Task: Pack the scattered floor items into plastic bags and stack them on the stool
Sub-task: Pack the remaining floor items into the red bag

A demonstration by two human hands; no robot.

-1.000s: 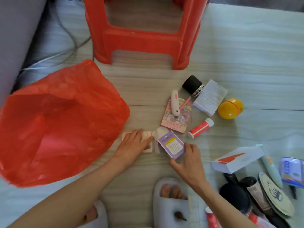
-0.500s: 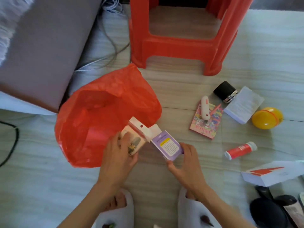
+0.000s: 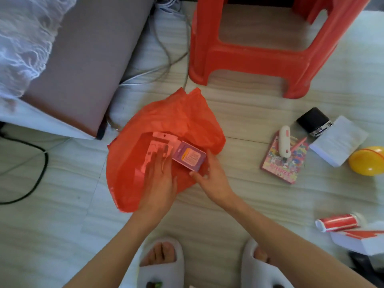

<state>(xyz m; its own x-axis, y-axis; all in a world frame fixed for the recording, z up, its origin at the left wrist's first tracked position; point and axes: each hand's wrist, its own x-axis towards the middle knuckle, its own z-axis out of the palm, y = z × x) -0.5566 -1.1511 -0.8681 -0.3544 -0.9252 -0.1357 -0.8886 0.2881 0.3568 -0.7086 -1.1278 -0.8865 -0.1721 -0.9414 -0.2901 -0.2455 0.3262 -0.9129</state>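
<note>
- Head view: lying crumpled on the pale floor point(image 3: 239, 113), just in front of the red stool point(image 3: 255, 57), a red plastic bag point(image 3: 166, 125) with its mouth facing the feet.
- Reaching into that mouth, left hand point(image 3: 159, 179), fingers stretched forward and seen partly through the red film; pressing against a flat carded packet point(image 3: 161, 145) inside the bag, though whether gripping it or only touching cannot be told.
- Grasping a purple box point(image 3: 189, 157) at its near corner, right hand point(image 3: 214, 177), thumb and fingers curled round it; box tilting at the bag's opening, touching the packet's edge.
- Lying scattered to the right, well apart from the bag: a pink patterned booklet point(image 3: 280, 165) with a white pen-shaped device point(image 3: 284, 143) resting on it, a black jar point(image 3: 314, 120), a white folded paper block point(image 3: 338, 140) just beside the jar, a yellow ball point(image 3: 366, 161) at the frame edge.
- Sitting nearer the right foot: a red tube point(image 3: 337, 222) touching a white-and-red carton point(image 3: 359, 241).
- Showing at the bottom, white slippers point(image 3: 162, 267) on both feet.
- Running across the floor at left, a black cable point(image 3: 39, 173); grey cables point(image 3: 166, 48) trailing beside a brown cushion point(image 3: 87, 65).
</note>
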